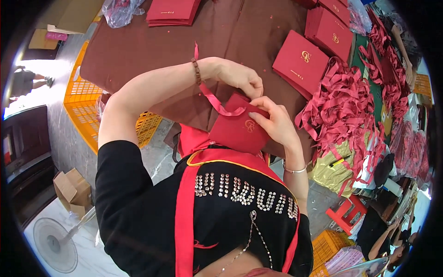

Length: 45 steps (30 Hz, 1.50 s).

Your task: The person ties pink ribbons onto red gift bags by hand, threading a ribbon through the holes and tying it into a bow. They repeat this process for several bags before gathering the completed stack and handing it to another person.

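Observation:
A small red paper bag with a gold emblem leans over the table's near edge, against my apron. My right hand grips its upper right edge, thumb on the front face. Just beyond, my left hand is closed with its fingertips down at the bag's top edge; what they pinch is hidden. A pinkish-red ribbon runs from the bag's front, passes beneath my left wrist and shows its loose end on the far side.
The brown-covered table carries a stack of red bags at right and another stack at the far left. A heap of red ribbons lies at the right edge. Yellow crates stand on the floor at left, a red stool at right.

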Each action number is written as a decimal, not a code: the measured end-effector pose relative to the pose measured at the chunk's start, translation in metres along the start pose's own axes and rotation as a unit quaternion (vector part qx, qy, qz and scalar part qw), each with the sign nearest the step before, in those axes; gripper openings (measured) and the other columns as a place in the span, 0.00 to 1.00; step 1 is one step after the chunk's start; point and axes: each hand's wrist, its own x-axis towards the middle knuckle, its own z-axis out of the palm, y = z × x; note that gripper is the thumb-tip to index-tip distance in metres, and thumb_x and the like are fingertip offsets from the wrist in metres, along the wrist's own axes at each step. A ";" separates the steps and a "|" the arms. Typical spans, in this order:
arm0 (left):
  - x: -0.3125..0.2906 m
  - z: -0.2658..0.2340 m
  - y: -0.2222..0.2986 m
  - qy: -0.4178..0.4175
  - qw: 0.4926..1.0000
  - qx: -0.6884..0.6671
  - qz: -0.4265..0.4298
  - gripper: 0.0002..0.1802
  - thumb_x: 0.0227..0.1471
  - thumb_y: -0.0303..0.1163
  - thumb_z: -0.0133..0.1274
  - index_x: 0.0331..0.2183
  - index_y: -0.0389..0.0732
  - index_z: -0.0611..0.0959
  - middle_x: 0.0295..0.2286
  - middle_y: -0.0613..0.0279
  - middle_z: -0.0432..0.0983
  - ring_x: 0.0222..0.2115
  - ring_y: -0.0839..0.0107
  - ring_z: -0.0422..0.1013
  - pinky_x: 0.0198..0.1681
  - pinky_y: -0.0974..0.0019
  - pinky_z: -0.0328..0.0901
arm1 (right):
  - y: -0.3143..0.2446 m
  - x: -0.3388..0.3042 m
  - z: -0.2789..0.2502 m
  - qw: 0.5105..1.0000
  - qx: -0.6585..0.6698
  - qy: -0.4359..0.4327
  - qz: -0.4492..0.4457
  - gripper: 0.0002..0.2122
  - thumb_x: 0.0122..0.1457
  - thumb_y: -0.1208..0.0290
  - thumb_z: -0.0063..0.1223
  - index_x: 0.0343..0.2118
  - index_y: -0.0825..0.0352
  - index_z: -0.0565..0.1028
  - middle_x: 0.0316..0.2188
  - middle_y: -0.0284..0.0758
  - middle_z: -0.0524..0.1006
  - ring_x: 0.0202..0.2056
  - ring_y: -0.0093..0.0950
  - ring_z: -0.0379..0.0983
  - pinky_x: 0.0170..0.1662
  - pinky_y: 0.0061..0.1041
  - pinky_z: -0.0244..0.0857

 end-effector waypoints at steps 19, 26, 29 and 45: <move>-0.023 0.005 0.044 0.039 0.932 0.334 -0.135 0.15 0.44 0.37 0.48 0.29 0.35 0.81 0.26 0.56 0.76 0.30 0.64 0.70 0.32 0.62 0.62 | -0.011 -0.004 0.011 0.985 -0.125 0.096 -0.076 0.10 0.49 0.77 0.55 0.36 0.68 0.73 0.32 0.40 0.75 0.34 0.37 0.74 0.37 0.28 0.67; 0.008 -0.011 0.000 -0.173 0.981 -0.009 -0.092 0.09 0.43 0.33 0.49 0.20 0.37 0.78 0.18 0.75 0.64 0.24 0.80 0.59 0.33 0.72 0.54 | -0.013 -0.004 0.011 0.984 -0.115 0.091 -0.105 0.11 0.48 0.77 0.56 0.36 0.69 0.73 0.30 0.40 0.76 0.32 0.35 0.75 0.36 0.28 0.67; 0.020 -0.013 -0.011 -0.203 0.976 0.009 -0.073 0.08 0.44 0.33 0.49 0.22 0.38 0.78 0.20 0.75 0.65 0.24 0.81 0.59 0.32 0.73 0.54 | -0.009 -0.006 0.010 0.992 -0.099 0.070 -0.043 0.11 0.49 0.78 0.56 0.36 0.70 0.72 0.29 0.41 0.77 0.32 0.32 0.76 0.37 0.25 0.68; -0.017 -0.007 0.000 0.364 0.883 0.295 -0.030 0.17 0.53 0.44 0.42 0.36 0.45 0.79 0.33 0.51 0.75 0.36 0.52 0.71 0.38 0.53 0.65 | 0.020 0.003 0.003 0.995 0.078 0.041 0.045 0.11 0.52 0.78 0.54 0.39 0.72 0.71 0.32 0.39 0.78 0.36 0.22 0.74 0.39 0.20 0.66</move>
